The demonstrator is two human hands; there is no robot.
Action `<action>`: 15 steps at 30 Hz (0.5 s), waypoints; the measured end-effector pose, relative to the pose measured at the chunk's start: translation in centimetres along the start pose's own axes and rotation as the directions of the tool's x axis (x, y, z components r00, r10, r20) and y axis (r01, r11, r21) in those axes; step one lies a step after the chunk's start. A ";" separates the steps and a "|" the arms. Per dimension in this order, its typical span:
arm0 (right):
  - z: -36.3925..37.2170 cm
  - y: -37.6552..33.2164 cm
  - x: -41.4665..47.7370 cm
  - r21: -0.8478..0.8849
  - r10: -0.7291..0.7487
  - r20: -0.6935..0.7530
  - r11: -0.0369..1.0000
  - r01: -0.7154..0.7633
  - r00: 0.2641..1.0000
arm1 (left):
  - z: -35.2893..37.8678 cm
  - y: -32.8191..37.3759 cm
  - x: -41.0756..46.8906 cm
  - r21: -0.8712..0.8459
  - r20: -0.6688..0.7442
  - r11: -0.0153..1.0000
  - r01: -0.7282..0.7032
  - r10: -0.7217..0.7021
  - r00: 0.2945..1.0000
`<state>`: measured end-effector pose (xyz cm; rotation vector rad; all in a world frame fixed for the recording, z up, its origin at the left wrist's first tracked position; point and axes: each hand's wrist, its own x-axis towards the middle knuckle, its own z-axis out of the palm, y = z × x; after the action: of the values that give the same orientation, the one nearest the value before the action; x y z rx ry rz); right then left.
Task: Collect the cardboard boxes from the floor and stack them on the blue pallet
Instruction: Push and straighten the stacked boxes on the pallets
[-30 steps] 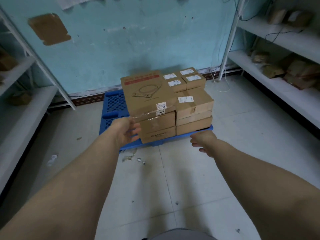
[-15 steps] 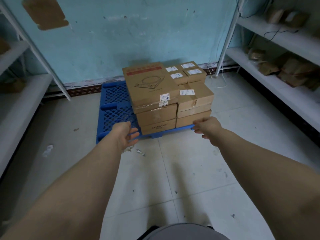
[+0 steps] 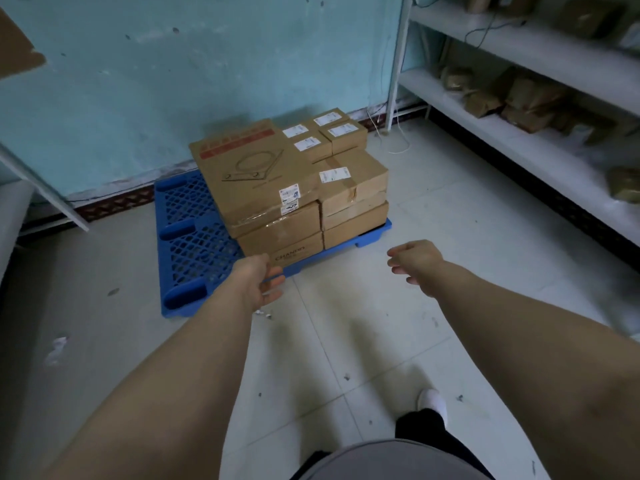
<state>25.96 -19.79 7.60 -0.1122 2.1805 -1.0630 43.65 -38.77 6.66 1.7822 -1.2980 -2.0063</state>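
Boxes crowd the pallet on the right; left grid open.

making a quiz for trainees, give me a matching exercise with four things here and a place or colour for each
Things:
1 pallet
2 red-striped box
3 shoe
4 left hand

Matches:
a white, on the floor
b blue, by the wall
c open, by the pallet's near edge
d on top of other boxes

Pairs: 1-b; 2-d; 3-a; 4-c
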 end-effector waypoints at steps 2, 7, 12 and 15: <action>-1.6 0.4 2.0 0.044 0.022 -0.014 0.999 -0.022 1.000 | 3.2 0.3 0.7 0.022 0.037 1.000 0.006 -0.007 0.999; -6.9 1.6 8.6 0.094 0.079 0.013 0.992 -0.080 0.997 | 12.6 2.0 3.1 0.063 0.064 0.998 0.017 -0.021 0.998; -15.8 3.1 17.1 0.147 0.092 0.018 0.985 -0.093 0.996 | 24.4 4.0 6.0 0.101 0.059 0.994 0.051 -0.057 0.997; -21.4 3.0 21.9 0.176 0.086 -0.010 0.981 -0.083 0.996 | 30.9 4.8 7.2 0.120 0.078 0.987 0.104 -0.114 0.990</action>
<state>-3.24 -11.60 2.32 0.0693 2.0769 -1.2052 12.88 -31.12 1.98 1.8760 -1.3968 -2.1257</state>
